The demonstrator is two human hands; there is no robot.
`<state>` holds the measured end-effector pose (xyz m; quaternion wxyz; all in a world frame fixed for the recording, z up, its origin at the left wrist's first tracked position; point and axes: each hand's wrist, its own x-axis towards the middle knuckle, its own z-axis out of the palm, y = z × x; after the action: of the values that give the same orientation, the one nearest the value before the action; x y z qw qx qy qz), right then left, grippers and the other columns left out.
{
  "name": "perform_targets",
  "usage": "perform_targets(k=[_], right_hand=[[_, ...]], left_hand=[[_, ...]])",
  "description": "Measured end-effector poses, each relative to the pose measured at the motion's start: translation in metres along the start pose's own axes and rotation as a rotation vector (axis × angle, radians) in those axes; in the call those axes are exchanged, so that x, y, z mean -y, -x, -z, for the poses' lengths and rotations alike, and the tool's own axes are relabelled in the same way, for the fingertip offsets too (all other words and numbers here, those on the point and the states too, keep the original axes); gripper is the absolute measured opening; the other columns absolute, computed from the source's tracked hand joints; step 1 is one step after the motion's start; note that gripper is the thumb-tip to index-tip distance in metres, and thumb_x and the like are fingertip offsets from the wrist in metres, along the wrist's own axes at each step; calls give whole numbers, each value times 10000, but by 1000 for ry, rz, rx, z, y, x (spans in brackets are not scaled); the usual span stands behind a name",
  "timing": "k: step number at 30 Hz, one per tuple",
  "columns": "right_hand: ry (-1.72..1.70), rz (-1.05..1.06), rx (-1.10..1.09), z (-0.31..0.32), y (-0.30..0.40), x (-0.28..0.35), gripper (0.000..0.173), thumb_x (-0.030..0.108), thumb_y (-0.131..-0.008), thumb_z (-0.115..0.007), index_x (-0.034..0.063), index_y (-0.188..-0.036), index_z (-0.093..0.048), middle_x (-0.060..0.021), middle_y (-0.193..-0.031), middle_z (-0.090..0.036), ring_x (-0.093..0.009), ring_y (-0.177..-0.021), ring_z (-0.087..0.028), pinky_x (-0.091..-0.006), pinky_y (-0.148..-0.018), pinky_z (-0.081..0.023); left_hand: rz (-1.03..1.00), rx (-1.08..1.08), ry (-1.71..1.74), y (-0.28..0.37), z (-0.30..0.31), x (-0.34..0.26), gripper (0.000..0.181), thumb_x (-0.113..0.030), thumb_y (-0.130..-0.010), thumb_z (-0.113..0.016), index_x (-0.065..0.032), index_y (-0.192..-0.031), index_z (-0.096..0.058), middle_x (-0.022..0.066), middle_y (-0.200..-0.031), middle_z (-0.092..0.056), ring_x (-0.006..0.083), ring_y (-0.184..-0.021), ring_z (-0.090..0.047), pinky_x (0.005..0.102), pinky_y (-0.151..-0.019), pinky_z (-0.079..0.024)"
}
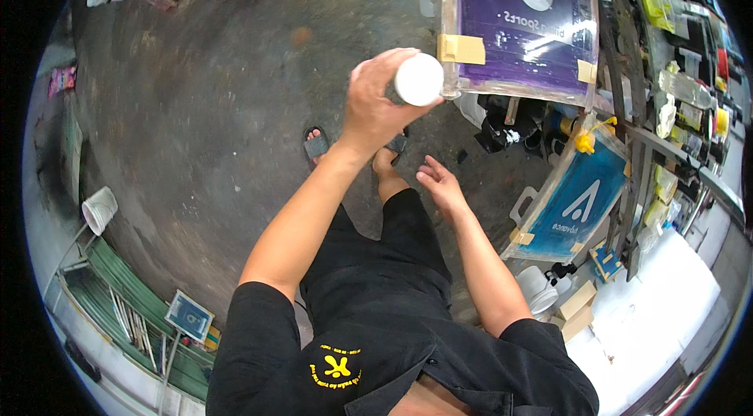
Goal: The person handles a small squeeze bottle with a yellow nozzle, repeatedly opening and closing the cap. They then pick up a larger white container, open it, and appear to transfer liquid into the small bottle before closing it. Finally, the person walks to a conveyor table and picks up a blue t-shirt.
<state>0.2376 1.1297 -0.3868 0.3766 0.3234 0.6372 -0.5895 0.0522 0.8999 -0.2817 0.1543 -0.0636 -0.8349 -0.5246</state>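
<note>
My left hand (376, 92) is wrapped around a small white round container or lid (420, 79), seen from its flat end, so its sides are mostly hidden. It is held in front of me above the dark floor, near the corner of a purple screen-printing frame (523, 22). My right hand (441, 183) hangs lower and to the right, with its fingers apart and nothing in it. Beyond its wrist, to the right, leans a blue screen-printing frame (579, 198). Both frames bear mirrored lettering and strips of tan tape (465, 49).
A metal rack (670, 151) with bottles and containers runs along the right. A yellow object (585, 141) hangs by the blue frame. White buckets (535, 286) and a cardboard box (576, 310) stand lower right. At left are a white bucket (100, 210) and green corrugated sheeting (117, 275).
</note>
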Motion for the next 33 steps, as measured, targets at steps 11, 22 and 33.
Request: perform_targets(k=[11,22,33], right_hand=[[135,-5,-139,22,-138,-37,1086,264,-891,-845,89,-1692,-134,-230,-1731,-153,-347,-1577,-246,-471,-1222,-315],[309,157,-350,65,-419,-21,1088,544,-940,-755,38,-1680,-138,-197,-1654,-371,-344,-1477,-422,-466,-1178,-364],[-240,577,-595,156,-638,159,919,480,-1066,-561,186,-1654,81,-338,-1314,-564,-407,-963,-735,-478,-785,-646]], left_hand=[[982,-146,32,199,56,217,610,-334,-780,-943,-13,-1213,-657,106,-1101,-759,201,-994,-729,355,-883,-567],[1117,-156,67,331,26,407,610,-189,-779,-914,6,-1290,-644,129,-1159,-742,244,-1068,-707,382,-938,-540],[916,-287,-45,305,-98,666,662,-162,-776,-924,-1,-1342,-621,117,-1330,-631,256,-1213,-650,390,-995,-537]])
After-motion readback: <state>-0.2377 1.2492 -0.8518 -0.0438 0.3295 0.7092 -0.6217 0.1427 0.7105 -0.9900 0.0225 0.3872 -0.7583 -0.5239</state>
